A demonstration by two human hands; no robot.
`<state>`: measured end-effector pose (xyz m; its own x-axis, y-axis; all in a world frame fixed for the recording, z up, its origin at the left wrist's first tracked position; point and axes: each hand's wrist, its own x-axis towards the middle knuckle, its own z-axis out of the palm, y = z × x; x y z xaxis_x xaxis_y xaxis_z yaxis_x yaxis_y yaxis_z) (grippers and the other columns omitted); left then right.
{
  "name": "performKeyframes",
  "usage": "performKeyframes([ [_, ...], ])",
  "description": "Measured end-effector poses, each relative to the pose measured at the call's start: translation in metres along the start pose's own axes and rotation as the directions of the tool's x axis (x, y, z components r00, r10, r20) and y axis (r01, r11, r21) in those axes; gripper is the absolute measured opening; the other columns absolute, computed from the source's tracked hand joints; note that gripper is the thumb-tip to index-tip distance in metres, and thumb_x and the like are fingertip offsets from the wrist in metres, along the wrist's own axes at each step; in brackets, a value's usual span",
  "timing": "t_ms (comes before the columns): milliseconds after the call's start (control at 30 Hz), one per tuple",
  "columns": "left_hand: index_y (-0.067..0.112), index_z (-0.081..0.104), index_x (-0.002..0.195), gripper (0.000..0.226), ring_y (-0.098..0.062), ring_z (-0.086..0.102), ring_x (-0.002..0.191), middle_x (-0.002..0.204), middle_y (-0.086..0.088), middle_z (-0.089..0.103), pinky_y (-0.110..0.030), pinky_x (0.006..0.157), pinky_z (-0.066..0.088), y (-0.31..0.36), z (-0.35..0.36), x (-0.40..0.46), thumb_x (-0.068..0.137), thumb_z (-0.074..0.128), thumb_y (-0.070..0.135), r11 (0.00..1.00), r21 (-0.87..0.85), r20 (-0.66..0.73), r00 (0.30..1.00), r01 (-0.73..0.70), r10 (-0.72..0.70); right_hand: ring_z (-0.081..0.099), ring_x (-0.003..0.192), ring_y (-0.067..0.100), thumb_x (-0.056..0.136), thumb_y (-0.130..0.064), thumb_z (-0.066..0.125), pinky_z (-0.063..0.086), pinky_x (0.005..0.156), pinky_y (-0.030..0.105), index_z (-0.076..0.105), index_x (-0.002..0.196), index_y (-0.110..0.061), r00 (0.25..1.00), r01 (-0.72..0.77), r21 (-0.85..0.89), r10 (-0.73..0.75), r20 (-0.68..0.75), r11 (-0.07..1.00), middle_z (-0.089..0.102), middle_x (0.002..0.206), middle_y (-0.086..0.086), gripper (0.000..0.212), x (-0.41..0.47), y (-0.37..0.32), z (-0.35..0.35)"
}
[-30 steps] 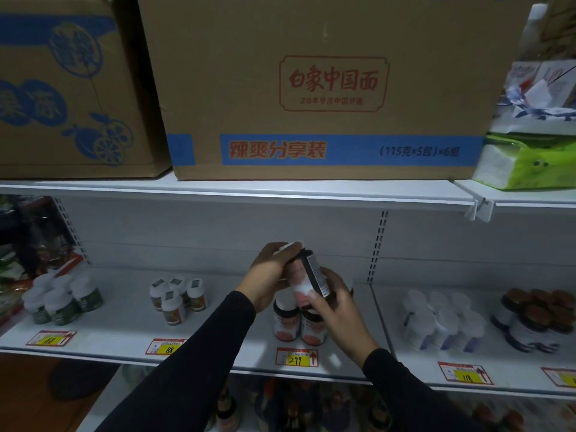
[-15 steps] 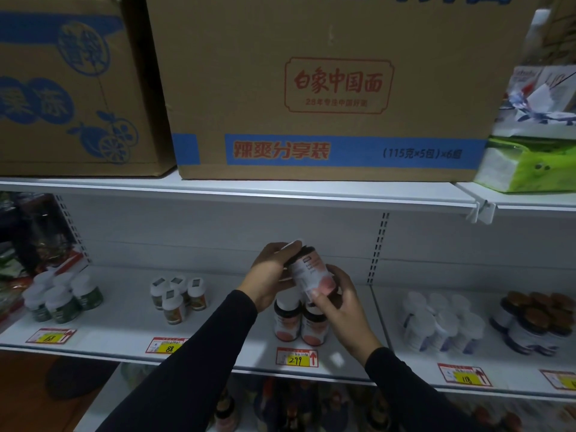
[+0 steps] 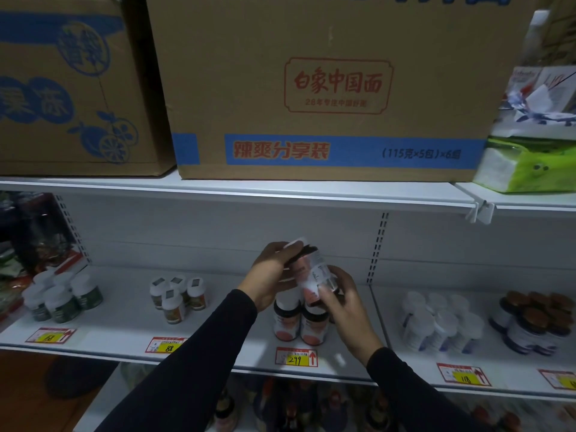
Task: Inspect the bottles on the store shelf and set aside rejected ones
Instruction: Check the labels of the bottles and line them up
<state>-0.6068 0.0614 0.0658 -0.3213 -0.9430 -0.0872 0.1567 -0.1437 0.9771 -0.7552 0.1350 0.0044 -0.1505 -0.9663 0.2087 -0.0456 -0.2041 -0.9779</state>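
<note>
Holding a bottle (image 3: 313, 277) tilted in front of me, I keep both hands on it above the middle shelf (image 3: 131, 322). My left hand (image 3: 271, 275) curls over its upper end, thumb on the white cap, and my right hand (image 3: 343, 302) wraps its fingers round the lower end, so each hand is clamped on the same bottle. Its label shows white with a pink-red patch; the print is too blurred to read. Both arms wear dark sleeves (image 3: 199, 363).

Directly beneath the held bottle, two matching bottles (image 3: 299, 322) stand upright side by side near the shelf's front edge, just behind a red and yellow price tag (image 3: 296, 357) marked 299.

Left of them stands a small cluster of white-capped orange bottles (image 3: 177, 296), and farther left a group of green-labelled bottles (image 3: 62, 299). To the right, past the shelf divider, stands a pack of white bottles (image 3: 436, 322), then dark bottles with brown lids (image 3: 536, 319).

Farther back and above, the top shelf (image 3: 280, 191) carries a large brown carton (image 3: 327, 88) with a blue band and red Chinese print, a second carton (image 3: 68, 88) with blue fruit drawings at its left, and a green and white tissue pack (image 3: 530, 163) at its right.
</note>
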Motion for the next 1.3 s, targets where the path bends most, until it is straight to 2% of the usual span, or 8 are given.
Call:
performKeyframes([
  [100, 0.017, 0.053, 0.120, 0.047, -0.027, 0.068, 0.099, 0.113, -0.010, 0.067, -0.034, 0.074, 0.054, -0.001, 0.002, -0.001, 0.083, 0.073, 0.040, 1.000, -0.020, -0.059, 0.998, -0.018, 0.016, 0.064, 0.101, -0.001, 0.077, -0.039, 0.080, 0.054, 0.078, 0.018, 0.044, 0.131, -0.034, 1.000, 0.017, -0.078, -0.017, 0.008, 0.997, 0.055, 0.122, -0.012, 0.065, 0.001, -0.001, -0.002],
  [267, 0.023, 0.057, 0.120, 0.039, -0.024, 0.065, 0.103, 0.113, -0.006, 0.068, -0.033, 0.080, 0.051, 0.002, 0.002, -0.001, 0.090, 0.062, 0.046, 1.000, 0.019, -0.006, 1.000, -0.012, 0.012, 0.067, 0.100, 0.010, 0.086, -0.034, 0.070, 0.056, 0.085, 0.030, 0.053, 0.116, -0.040, 1.000, 0.016, -0.051, -0.017, -0.011, 0.999, 0.067, 0.113, -0.003, 0.035, 0.005, 0.004, -0.001],
  [400, 0.022, 0.059, 0.116, 0.033, -0.025, 0.065, 0.101, 0.107, -0.007, 0.068, -0.036, 0.086, 0.049, 0.004, 0.002, -0.002, 0.092, 0.059, 0.045, 1.000, 0.031, 0.009, 1.000, -0.004, 0.004, 0.067, 0.105, 0.016, 0.081, -0.049, 0.062, 0.053, 0.096, 0.047, 0.057, 0.119, -0.038, 0.999, -0.035, 0.014, 0.035, -0.017, 0.999, 0.070, 0.112, -0.002, 0.040, 0.009, 0.010, -0.001],
  [633, 0.027, 0.052, 0.126, 0.048, -0.024, 0.071, 0.099, 0.114, -0.007, 0.070, -0.041, 0.090, 0.056, 0.001, 0.003, -0.001, 0.083, 0.073, 0.038, 0.996, 0.084, 0.064, 0.998, -0.009, 0.004, 0.068, 0.102, 0.016, 0.093, -0.038, 0.057, 0.054, 0.094, 0.048, 0.060, 0.118, -0.035, 1.000, -0.016, 0.002, 0.016, -0.023, 1.000, 0.072, 0.108, -0.004, 0.025, 0.010, 0.008, -0.001],
  [800, 0.013, 0.059, 0.120, 0.046, -0.023, 0.073, 0.090, 0.103, -0.010, 0.073, -0.034, 0.073, 0.059, 0.002, 0.002, -0.003, 0.082, 0.075, 0.033, 0.997, 0.058, 0.046, 0.998, 0.050, -0.052, 0.068, 0.104, 0.014, 0.090, -0.053, 0.044, 0.053, 0.095, 0.043, 0.064, 0.117, -0.026, 1.000, -0.019, 0.017, 0.020, -0.014, 1.000, 0.073, 0.107, -0.002, 0.043, 0.008, -0.002, 0.000],
  [967, 0.008, 0.064, 0.091, 0.035, -0.016, 0.061, 0.046, 0.063, -0.008, 0.065, -0.019, 0.041, 0.046, 0.001, 0.002, -0.008, 0.085, 0.069, 0.042, 0.960, -0.055, -0.032, 0.960, 0.276, -0.278, 0.067, 0.107, 0.015, 0.093, -0.049, 0.036, 0.051, 0.097, 0.041, 0.070, 0.108, -0.025, 1.000, -0.026, 0.039, 0.026, 0.000, 0.999, 0.074, 0.108, -0.001, 0.044, 0.006, -0.004, 0.003],
  [1100, 0.009, 0.059, 0.087, 0.043, -0.016, 0.058, 0.042, 0.071, -0.011, 0.060, -0.017, 0.039, 0.044, -0.005, -0.001, -0.007, 0.086, 0.064, 0.052, 0.951, -0.016, -0.102, 0.946, 0.308, -0.308, 0.067, 0.108, 0.020, 0.090, -0.057, 0.041, 0.049, 0.100, 0.049, 0.070, 0.109, -0.025, 1.000, -0.028, 0.039, 0.028, -0.007, 0.999, 0.073, 0.110, 0.002, 0.047, 0.008, -0.002, 0.006],
  [1300, 0.007, 0.063, 0.093, 0.045, -0.018, 0.060, 0.046, 0.069, -0.010, 0.063, -0.019, 0.041, 0.046, -0.001, -0.003, -0.010, 0.083, 0.068, 0.051, 0.953, -0.014, -0.093, 0.949, 0.303, -0.303, 0.065, 0.110, 0.018, 0.087, -0.063, 0.040, 0.048, 0.101, 0.047, 0.070, 0.110, -0.025, 0.999, -0.033, 0.013, 0.032, 0.019, 0.999, 0.073, 0.111, 0.000, 0.053, 0.008, -0.003, 0.006],
])
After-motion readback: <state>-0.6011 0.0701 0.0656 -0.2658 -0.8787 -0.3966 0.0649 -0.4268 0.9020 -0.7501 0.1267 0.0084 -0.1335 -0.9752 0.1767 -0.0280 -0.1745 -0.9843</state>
